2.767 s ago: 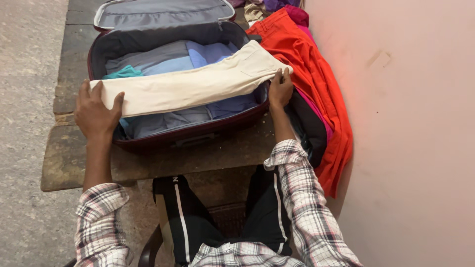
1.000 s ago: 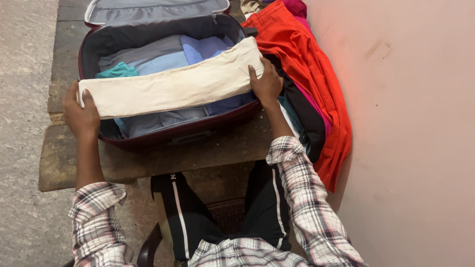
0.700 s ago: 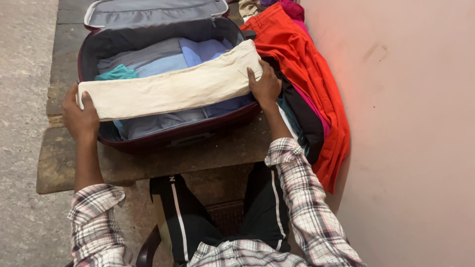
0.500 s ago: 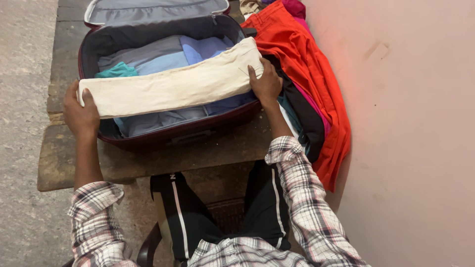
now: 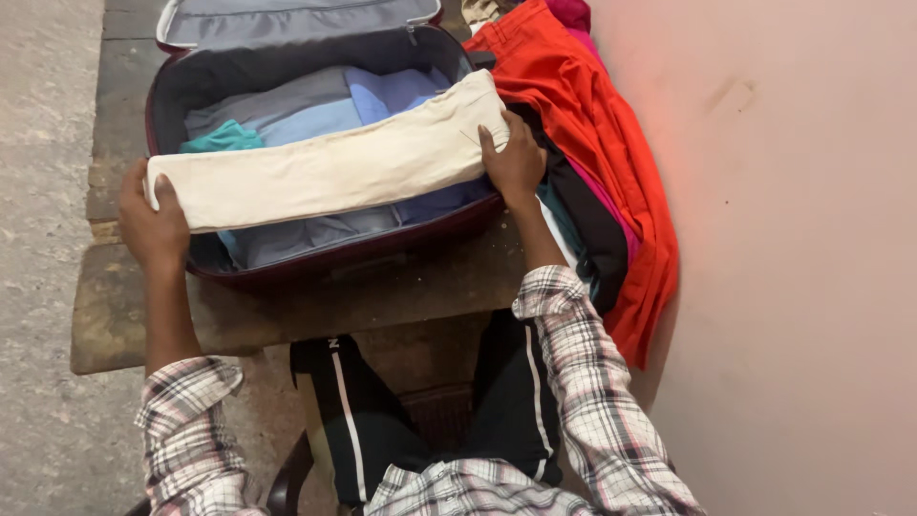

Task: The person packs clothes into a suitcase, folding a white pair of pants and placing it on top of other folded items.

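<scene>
A folded cream garment [image 5: 330,167] stretches across an open maroon suitcase [image 5: 334,253] that lies on a worn stone slab [image 5: 382,296]. My left hand [image 5: 151,222] grips the garment's left end at the suitcase's left rim. My right hand [image 5: 516,162] holds its right end at the right rim. Under the cream garment lie folded blue, grey and teal clothes [image 5: 306,110]. The grey lid [image 5: 296,19] lies open at the far side.
A pile of clothes, an orange garment [image 5: 602,143] on top with black and pink ones under it, lies between the suitcase and a pink wall [image 5: 793,258]. A rough floor [image 5: 43,191] lies to the left. My knees in black trousers [image 5: 420,411] are below the slab.
The right end of the cream garment has been drawn in from over the right rim to inside the suitcase, and my right hand moved left with it. In the last second both hands stay nearly still.
</scene>
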